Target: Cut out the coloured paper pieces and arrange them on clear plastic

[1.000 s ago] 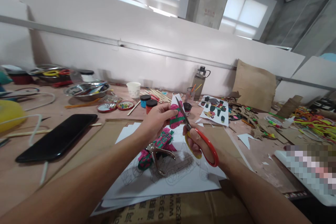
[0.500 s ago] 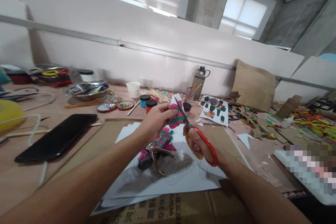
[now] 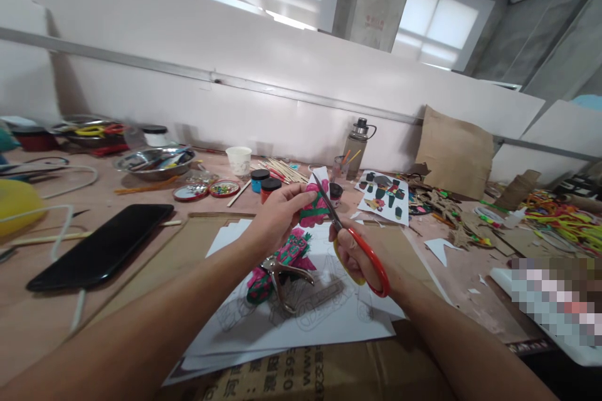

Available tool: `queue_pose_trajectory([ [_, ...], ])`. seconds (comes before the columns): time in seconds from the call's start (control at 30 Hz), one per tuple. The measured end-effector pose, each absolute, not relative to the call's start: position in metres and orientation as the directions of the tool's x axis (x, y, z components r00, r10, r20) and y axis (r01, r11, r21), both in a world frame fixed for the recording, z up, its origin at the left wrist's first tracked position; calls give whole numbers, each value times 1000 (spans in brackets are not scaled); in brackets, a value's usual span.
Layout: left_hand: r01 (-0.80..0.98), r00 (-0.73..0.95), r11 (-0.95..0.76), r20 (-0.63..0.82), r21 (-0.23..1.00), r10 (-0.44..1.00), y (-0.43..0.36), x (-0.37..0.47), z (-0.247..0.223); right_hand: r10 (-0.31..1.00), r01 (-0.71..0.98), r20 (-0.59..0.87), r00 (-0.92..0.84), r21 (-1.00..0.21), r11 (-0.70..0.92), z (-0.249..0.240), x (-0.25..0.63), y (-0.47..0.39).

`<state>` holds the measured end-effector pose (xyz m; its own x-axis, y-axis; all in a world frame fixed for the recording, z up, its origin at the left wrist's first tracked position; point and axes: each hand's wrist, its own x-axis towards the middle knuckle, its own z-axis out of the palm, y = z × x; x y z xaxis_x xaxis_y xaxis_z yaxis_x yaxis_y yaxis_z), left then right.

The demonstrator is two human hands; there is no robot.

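Between the fingers of my left hand (image 3: 286,210) is a small paper piece (image 3: 314,210) coloured pink and green, with a white strip at its top. My right hand (image 3: 355,250) grips scissors (image 3: 374,263) with red and yellow handles. Their blades point up and to the left, against the paper piece's right side. Below my hands, a metal hole punch (image 3: 282,276) rests on pink and green cut-outs (image 3: 294,247). Under these lie white sheets (image 3: 263,341) with pencil drawings.
A black phone (image 3: 101,247) lies at left. Behind my hands stand paint jars (image 3: 260,180), a paper cup (image 3: 239,161) and a bottle (image 3: 356,144). A metal bowl (image 3: 136,169) holds tools. Coloured cords (image 3: 559,219) are heaped at right. Cardboard (image 3: 141,276) lies beneath the sheets.
The paper piece in my left hand has turned slightly, its lower end shifting left. The scissors stay beside it, with their handles almost where they were.
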<state>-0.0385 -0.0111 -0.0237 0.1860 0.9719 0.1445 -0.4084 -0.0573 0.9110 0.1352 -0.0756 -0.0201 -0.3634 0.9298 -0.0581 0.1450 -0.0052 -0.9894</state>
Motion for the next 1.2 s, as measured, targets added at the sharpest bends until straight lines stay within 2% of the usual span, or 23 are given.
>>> queue_pose_trajectory([
  [0.17, -408, 193, -71, 163, 910, 968, -11, -38, -25, 932, 195, -42, -361, -980, 31, -16, 136, -79],
  [0.33, -392, 228, -69, 170, 917, 959, -10, -38, -27, 923, 109, 8, -385, -993, 54, -29, 138, -73],
  [0.47, -387, 237, -73, 176, 919, 956, -9, -39, -28, 925, 104, -9, -379, -994, 33, -35, 138, -70],
  [0.9, -364, 194, -78, 157, 928, 968, -9, -39, -26, 927, 358, 22, -375, -919, 167, -9, 136, -81],
  [1.2, -347, 218, -84, 168, 934, 961, -11, -39, -24, 924, 153, -36, -380, -988, 24, -28, 137, -73],
])
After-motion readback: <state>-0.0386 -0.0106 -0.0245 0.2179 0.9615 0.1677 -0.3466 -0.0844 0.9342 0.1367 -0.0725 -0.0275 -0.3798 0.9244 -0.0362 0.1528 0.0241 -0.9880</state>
